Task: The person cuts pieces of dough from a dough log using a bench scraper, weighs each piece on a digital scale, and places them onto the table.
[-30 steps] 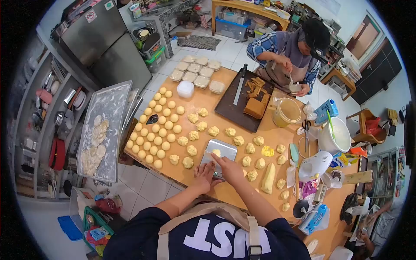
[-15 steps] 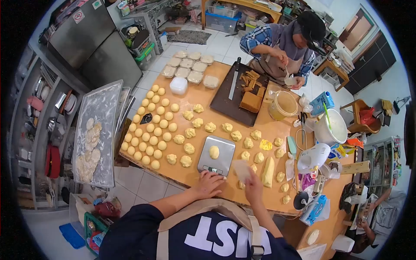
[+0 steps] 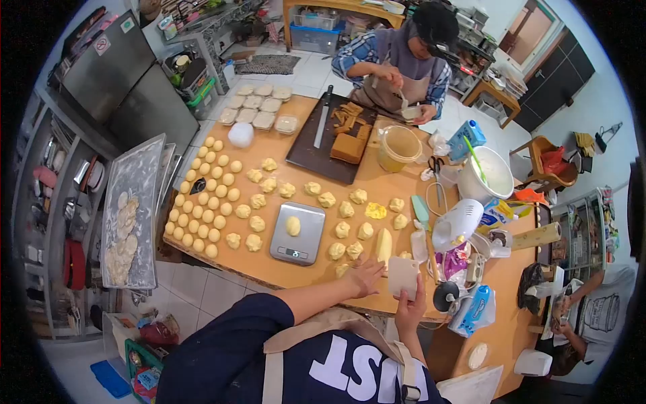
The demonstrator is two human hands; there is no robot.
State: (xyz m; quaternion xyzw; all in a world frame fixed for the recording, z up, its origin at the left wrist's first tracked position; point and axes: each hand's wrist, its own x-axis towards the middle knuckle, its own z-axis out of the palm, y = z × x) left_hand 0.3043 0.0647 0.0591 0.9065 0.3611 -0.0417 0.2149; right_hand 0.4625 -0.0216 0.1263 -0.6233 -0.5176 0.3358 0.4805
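My right hand [image 3: 410, 308] grips a flat whitish dough scraper [image 3: 402, 276], held up just past the near end of a pale yellow dough log [image 3: 384, 244]. My left hand [image 3: 365, 278] lies with fingers outstretched beside that end of the log; whether it touches the dough cannot be made out. To its left stands a digital kitchen scale [image 3: 301, 232] carrying one dough lump [image 3: 293, 225]. Rough dough pieces [image 3: 326, 199] are spread around the scale and log. Several smooth dough balls [image 3: 213, 203] sit in rows at the table's left.
Across the table [image 3: 282, 273], a person [image 3: 397, 67] holds a small container near a dark tray [image 3: 311, 145] with a knife and brown cake. A hand mixer [image 3: 457, 225], a white bucket [image 3: 484, 175] and a blue pack [image 3: 472, 311] crowd the right side. Lidded tubs [image 3: 264, 120] stand far left.
My left hand has left the scale's front edge and moved right to the dough log. The scraper has moved right, past the log's near end. The whole view has shifted.
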